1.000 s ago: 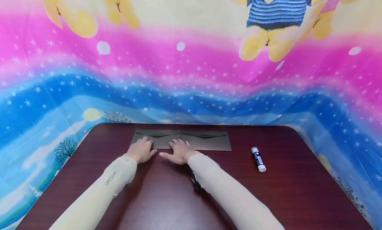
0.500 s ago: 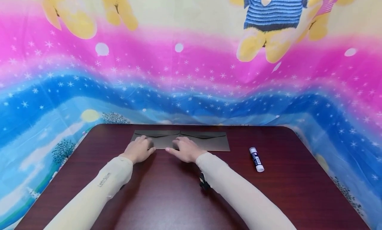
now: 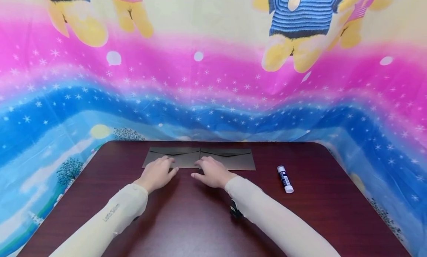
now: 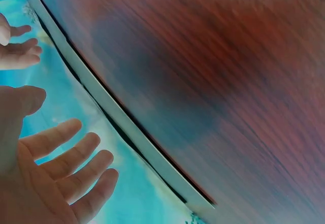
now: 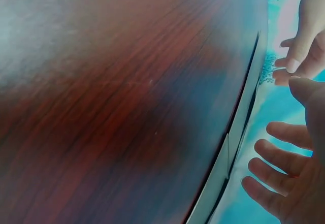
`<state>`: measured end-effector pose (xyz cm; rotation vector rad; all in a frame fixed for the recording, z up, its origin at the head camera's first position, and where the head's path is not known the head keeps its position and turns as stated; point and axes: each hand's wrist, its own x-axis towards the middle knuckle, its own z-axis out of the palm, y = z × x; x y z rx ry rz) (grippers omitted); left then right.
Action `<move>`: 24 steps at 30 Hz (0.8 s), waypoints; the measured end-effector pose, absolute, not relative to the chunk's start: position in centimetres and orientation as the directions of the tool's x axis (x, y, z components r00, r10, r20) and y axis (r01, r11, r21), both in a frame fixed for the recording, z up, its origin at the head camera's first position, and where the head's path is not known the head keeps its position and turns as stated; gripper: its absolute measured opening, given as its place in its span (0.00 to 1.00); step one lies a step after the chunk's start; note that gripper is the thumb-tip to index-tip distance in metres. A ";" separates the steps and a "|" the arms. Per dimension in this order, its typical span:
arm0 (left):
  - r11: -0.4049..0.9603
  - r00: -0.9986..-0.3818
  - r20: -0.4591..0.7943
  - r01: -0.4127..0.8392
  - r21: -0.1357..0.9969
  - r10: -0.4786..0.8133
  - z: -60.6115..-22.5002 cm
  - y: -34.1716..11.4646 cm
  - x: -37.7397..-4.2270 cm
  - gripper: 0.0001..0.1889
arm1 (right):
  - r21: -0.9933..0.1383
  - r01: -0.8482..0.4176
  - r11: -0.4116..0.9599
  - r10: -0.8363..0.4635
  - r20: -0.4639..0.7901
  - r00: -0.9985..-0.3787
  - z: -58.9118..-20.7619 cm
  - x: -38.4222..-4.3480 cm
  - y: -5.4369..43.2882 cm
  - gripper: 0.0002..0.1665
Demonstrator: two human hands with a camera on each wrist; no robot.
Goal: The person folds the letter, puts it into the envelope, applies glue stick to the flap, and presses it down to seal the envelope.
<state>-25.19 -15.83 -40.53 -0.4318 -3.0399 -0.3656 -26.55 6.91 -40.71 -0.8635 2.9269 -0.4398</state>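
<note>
Two dark grey-brown envelopes, the left one (image 3: 185,160) and the right one (image 3: 235,161), lie side by side near the far edge of the table, pointed flaps upward. My left hand (image 3: 158,173) is over the near edge of the left envelope, its fingers loosely spread and holding nothing. Over the spot where the two envelopes meet is my right hand (image 3: 213,171), thumb apart and fingers relaxed. Both wrist views show the left palm (image 4: 45,188) and right palm (image 5: 294,183) raised off the surface.
On the right side of the dark red wooden table (image 3: 186,220) lies a glue stick (image 3: 285,179) with white ends. A printed cloth (image 3: 213,75) hangs right behind the table's far edge and around its sides.
Both hands have lifted from the envelopes and drawn back a little toward me. The right hand has also shifted right, widening the gap between the hands. Envelopes and glue stick stay put.
</note>
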 end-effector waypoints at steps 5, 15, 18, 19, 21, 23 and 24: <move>0.926 -0.949 0.123 0.310 0.214 0.289 -40.4 -15.3 -24.6 0.20 | -0.270 -0.538 0.799 -0.548 0.044 -0.835 -40.4 -26.1 7.3 0.29; 0.908 -0.924 0.179 0.369 0.196 0.337 -40.5 -13.9 -23.5 0.19 | -0.219 -0.567 0.794 -0.567 0.071 -0.821 -40.1 -24.9 8.4 0.29; 0.905 -0.920 0.186 0.379 0.194 0.345 -40.6 -13.5 -23.2 0.20 | -0.212 -0.568 0.795 -0.566 0.076 -0.821 -40.4 -24.5 8.9 0.28; 0.903 -0.918 0.188 0.383 0.194 0.349 -40.6 -13.4 -23.1 0.20 | -0.214 -0.568 0.795 -0.566 0.076 -0.821 -40.5 -24.4 9.1 0.28; 0.900 -0.915 0.191 0.391 0.194 0.356 -40.8 -13.1 -22.9 0.20 | -0.216 -0.567 0.794 -0.566 0.077 -0.821 -40.9 -24.2 9.4 0.29; 0.896 -0.911 0.196 0.398 0.198 0.362 -41.0 -12.8 -22.7 0.20 | -0.216 -0.568 0.795 -0.565 0.082 -0.821 -41.1 -24.1 9.8 0.29; 0.893 -0.909 0.200 0.403 0.199 0.365 -41.0 -12.6 -22.6 0.20 | -0.216 -0.568 0.794 -0.564 0.085 -0.821 -41.2 -24.0 10.0 0.28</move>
